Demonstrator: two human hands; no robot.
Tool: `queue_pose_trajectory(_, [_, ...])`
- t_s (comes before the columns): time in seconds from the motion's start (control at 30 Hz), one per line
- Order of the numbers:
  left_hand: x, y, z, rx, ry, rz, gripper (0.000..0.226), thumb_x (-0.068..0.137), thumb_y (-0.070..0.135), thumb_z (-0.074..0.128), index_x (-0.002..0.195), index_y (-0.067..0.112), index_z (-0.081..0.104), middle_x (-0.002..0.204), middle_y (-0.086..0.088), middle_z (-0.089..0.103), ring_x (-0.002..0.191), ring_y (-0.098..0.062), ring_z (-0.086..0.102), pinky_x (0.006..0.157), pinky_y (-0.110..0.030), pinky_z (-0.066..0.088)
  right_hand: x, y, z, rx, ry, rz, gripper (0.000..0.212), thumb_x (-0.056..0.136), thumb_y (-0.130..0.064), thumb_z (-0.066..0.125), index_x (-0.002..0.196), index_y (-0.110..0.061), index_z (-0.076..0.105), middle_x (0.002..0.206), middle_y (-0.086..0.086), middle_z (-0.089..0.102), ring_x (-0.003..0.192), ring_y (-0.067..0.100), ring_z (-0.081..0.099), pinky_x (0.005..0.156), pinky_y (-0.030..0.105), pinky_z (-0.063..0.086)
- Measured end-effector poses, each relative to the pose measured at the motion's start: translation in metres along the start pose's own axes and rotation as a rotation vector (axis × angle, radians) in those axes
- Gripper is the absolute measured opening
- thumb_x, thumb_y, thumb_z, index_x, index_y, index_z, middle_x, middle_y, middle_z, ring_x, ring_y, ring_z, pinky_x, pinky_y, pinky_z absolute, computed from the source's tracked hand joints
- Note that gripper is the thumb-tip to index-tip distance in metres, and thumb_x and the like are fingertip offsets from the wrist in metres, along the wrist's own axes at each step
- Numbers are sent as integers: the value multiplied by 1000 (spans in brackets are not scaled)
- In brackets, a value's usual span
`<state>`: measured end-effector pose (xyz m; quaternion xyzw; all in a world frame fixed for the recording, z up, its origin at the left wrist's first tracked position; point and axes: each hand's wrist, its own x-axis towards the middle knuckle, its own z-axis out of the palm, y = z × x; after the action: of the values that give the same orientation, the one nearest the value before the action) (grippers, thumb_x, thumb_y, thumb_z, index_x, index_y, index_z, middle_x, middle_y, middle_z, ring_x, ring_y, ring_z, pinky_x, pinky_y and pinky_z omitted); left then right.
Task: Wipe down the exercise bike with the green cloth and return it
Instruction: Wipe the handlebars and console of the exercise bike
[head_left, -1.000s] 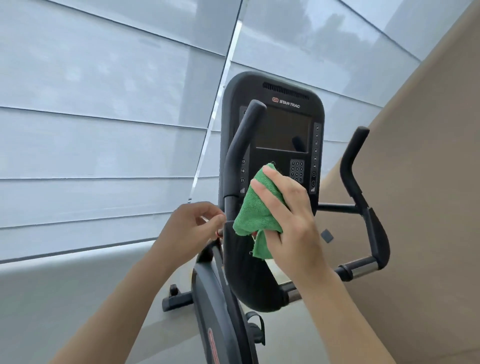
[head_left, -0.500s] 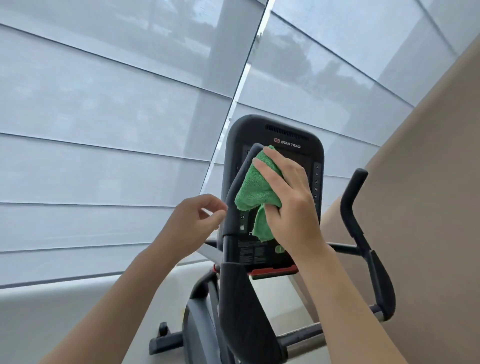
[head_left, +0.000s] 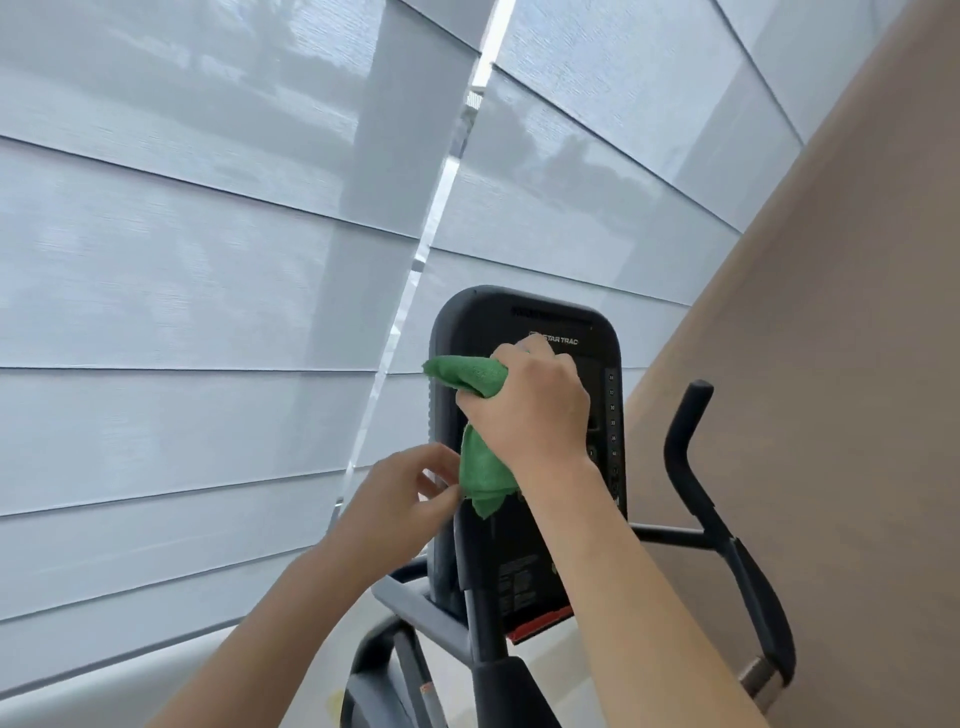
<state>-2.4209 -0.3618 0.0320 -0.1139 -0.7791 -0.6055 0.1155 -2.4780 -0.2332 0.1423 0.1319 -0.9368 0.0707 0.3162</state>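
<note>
The green cloth (head_left: 480, 415) is being gripped in the right hand (head_left: 535, 405), bunched around the top of the left handlebar, in front of the exercise bike's console (head_left: 524, 317). The left hand (head_left: 400, 499) is hovering just beside the cloth's hanging corner, fingers loosely curled, grasping nothing visible. Judgement: wiping is under way on the upper parts; the right handlebar (head_left: 691, 457), frame and lower parts probably remain, and the cloth is not yet returned.

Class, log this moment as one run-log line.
step: wiping left handlebar top | right hand: grips cloth | left hand: fingers by cloth's hanging end | console: behind
</note>
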Motion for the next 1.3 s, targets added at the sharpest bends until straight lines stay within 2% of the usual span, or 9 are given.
queue_pose_trajectory(0.23, [13, -24, 10, -71, -63, 8, 32, 78, 9, 87, 88, 35, 71, 91, 13, 65, 80, -13, 68, 73, -24, 54, 17, 31, -5, 689, -146, 53, 21, 76, -23, 90, 72, -26, 70, 68, -13, 66, 63, 8, 61, 61, 26, 48])
queue_pose_trajectory(0.4, [11, -38, 19, -136, 0, -14, 34, 78, 9, 88, 82, 36, 69, 86, 12, 71, 76, -14, 68, 70, -23, 54, 10, 23, 10, 1033, 42, 285, 37, 85, -15, 85, 63, -2, 59, 61, 7, 53, 56, 21, 50, 55, 34, 44])
queue_pose_trajectory(0.57, [9, -43, 17, -199, -1, -113, 23, 79, 21, 90, 79, 31, 70, 76, 5, 73, 69, -14, 66, 68, -29, 54, 5, -7, 17, 415, 280, 345, 25, 83, -37, 80, 69, -20, 67, 64, -7, 63, 60, 17, 58, 55, 35, 47])
queue_pose_trajectory(0.67, [9, -44, 18, -202, 4, -114, 22, 77, 27, 91, 78, 29, 70, 70, 11, 70, 61, -3, 59, 60, -16, 44, 11, -19, 15, -148, 171, 260, 27, 86, -49, 71, 80, -23, 67, 81, -5, 63, 74, 23, 52, 60, 32, 36])
queue_pose_trajectory(0.77, [11, -46, 16, -206, -8, -125, 22, 76, 32, 92, 78, 29, 70, 67, 7, 69, 58, -2, 56, 61, -19, 44, 26, -22, 7, -398, -19, 72, 31, 80, -53, 73, 74, -25, 59, 69, -7, 52, 74, 25, 55, 61, 32, 33])
queue_pose_trajectory(0.93, [10, -49, 14, -216, -33, -119, 23, 77, 36, 91, 80, 26, 71, 68, -5, 68, 57, -5, 54, 61, -24, 46, 38, 9, -14, 73, -215, -59, 37, 74, -49, 82, 57, -23, 60, 52, -9, 54, 56, 11, 53, 58, 29, 41])
queue_pose_trajectory(1.1, [8, -49, 14, -215, -39, -136, 24, 78, 36, 91, 82, 26, 70, 67, -7, 68, 54, -5, 53, 59, -21, 46, 8, 3, 16, 801, 260, 285, 37, 90, -23, 81, 61, -23, 56, 57, -13, 51, 53, 8, 47, 54, 28, 41])
queue_pose_trajectory(1.17, [8, -49, 13, -218, -34, -145, 24, 78, 36, 91, 83, 27, 69, 67, -6, 69, 54, -11, 55, 56, -15, 44, -9, -9, 31, 727, 428, 343, 8, 92, -21, 73, 84, -19, 70, 79, -12, 65, 73, 7, 62, 69, 29, 51])
queue_pose_trajectory(1.3, [9, -49, 14, -220, -35, -138, 24, 77, 34, 91, 79, 29, 68, 64, -1, 71, 62, -20, 64, 57, -14, 45, -32, -21, 37, 213, 385, 162, 46, 82, -17, 58, 126, -19, 70, 133, 1, 59, 120, 23, 52, 105, 28, 45])
